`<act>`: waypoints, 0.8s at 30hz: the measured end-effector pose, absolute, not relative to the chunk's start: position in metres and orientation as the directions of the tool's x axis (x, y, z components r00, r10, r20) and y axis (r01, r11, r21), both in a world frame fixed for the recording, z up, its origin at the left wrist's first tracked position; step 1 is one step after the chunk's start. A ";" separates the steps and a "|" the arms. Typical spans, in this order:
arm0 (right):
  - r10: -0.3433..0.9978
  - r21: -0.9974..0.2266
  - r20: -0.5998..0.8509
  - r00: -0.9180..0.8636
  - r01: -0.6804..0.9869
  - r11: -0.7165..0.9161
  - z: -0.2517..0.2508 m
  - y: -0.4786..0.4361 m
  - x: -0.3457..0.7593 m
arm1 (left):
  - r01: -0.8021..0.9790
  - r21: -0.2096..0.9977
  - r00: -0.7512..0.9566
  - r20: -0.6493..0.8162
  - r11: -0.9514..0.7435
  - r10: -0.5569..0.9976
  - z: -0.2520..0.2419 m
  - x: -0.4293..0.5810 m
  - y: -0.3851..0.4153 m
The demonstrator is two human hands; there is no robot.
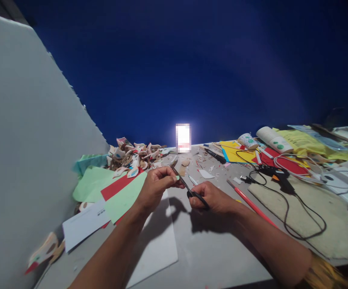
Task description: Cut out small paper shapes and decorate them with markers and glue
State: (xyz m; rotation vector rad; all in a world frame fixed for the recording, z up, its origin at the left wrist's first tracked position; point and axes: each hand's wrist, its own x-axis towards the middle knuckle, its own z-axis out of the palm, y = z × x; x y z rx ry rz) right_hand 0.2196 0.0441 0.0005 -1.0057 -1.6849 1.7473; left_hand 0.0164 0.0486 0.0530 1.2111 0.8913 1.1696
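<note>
My right hand (212,197) is closed round the black handles of a pair of scissors (186,185), whose blades point up and to the left. My left hand (158,185) is closed in a pinch at the blades, holding something small that I cannot make out. Both hands hover just above a grey table (210,249), over a white sheet (158,241).
Green and red paper sheets (122,192) and a white envelope (83,224) lie left. A heap of cut scraps (134,158) sits behind. A red stick (249,202), a glue gun with black cable (282,180), coloured papers and cups crowd the right. A grey board (26,140) stands at left.
</note>
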 end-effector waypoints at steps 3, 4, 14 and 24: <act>0.815 -0.989 -0.133 -0.565 0.130 -0.071 0.004 0.046 0.220 | -0.171 0.985 0.240 0.072 -0.030 0.968 0.053 0.013 0.048; 0.832 -0.992 -0.111 -0.544 0.115 -0.057 0.006 0.047 0.220 | -0.158 0.987 0.252 0.075 -0.035 0.965 0.053 0.013 0.048; 0.936 -0.993 0.057 -0.347 -0.121 0.016 0.009 0.048 0.218 | 0.115 0.989 0.423 0.034 -0.091 0.906 0.049 0.018 0.046; 0.960 -0.981 0.086 -0.267 -0.190 0.035 0.009 0.046 0.214 | 0.104 0.994 0.419 -0.018 -0.029 0.908 0.042 0.024 0.045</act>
